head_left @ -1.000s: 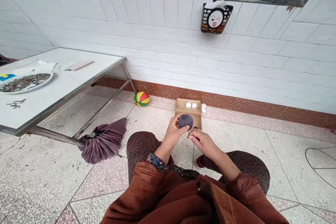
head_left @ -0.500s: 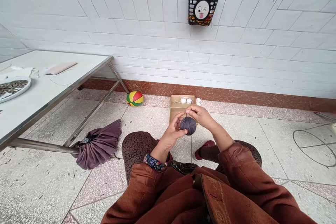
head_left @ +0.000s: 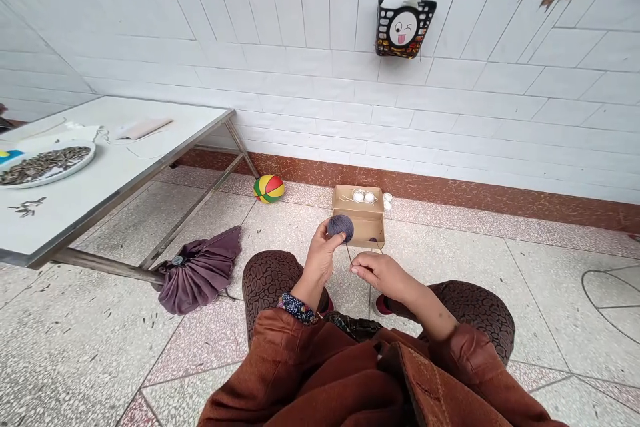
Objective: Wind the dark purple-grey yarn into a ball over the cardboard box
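Observation:
A dark grey-purple ball of yarn [head_left: 341, 229] is gripped in my left hand [head_left: 321, 255], thumb across its near side. My right hand [head_left: 376, 270], lower and to the right, pinches the yarn strand [head_left: 349, 253] that runs down from the ball. Beyond my hands an open cardboard box [head_left: 359, 219] lies on the floor. In its far half are small white balls [head_left: 363, 197] with loose white string, and a small dark piece shows at the near right corner. More white balls [head_left: 387, 201] sit just right of the box.
To the left stands a white table [head_left: 165, 140] with a plate of dried pieces [head_left: 47, 163]. A folded purple umbrella [head_left: 203, 273] leans by its leg. A colourful ball [head_left: 269, 189] rests near the wall. A black basket [head_left: 406, 28] hangs from the window bars. A wire ring [head_left: 613, 307] lies at right.
My left hand has moved the yarn ball up and left in view. My right hand has dropped below it, drawing out a length of strand. The camera view has shifted left.

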Demonstrator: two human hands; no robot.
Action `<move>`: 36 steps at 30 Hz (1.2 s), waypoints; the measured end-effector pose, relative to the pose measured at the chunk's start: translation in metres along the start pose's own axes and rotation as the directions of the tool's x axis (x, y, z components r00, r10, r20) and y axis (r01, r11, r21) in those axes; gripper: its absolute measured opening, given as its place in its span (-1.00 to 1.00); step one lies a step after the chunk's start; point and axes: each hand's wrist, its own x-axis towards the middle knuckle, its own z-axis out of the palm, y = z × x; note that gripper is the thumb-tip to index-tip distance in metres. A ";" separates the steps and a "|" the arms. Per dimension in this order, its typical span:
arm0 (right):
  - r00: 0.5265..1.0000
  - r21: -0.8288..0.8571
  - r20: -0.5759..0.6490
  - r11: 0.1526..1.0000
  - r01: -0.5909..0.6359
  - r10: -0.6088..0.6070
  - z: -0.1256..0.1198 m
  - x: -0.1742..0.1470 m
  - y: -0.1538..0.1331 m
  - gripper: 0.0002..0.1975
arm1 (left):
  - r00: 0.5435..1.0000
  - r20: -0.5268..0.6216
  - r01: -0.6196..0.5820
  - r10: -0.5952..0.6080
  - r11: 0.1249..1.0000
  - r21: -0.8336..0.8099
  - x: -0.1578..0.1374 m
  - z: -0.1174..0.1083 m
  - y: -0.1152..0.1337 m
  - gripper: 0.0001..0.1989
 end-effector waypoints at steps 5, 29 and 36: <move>0.997 0.023 -0.062 0.999 0.042 -0.040 -0.024 -0.001 -0.024 -0.76 | 0.998 0.055 -0.020 0.012 0.987 0.162 -0.005 0.003 -0.001 -0.44; 0.989 -0.053 -0.133 0.996 -0.069 0.061 0.009 -0.003 0.031 -0.75 | 0.987 0.104 0.127 -0.119 0.989 -0.075 0.002 0.006 -0.011 -0.55; 0.984 -0.109 -0.157 0.992 0.069 -0.086 -0.038 0.012 -0.010 -0.75 | 0.972 0.191 0.112 -0.134 0.986 0.124 -0.003 0.000 -0.014 -0.41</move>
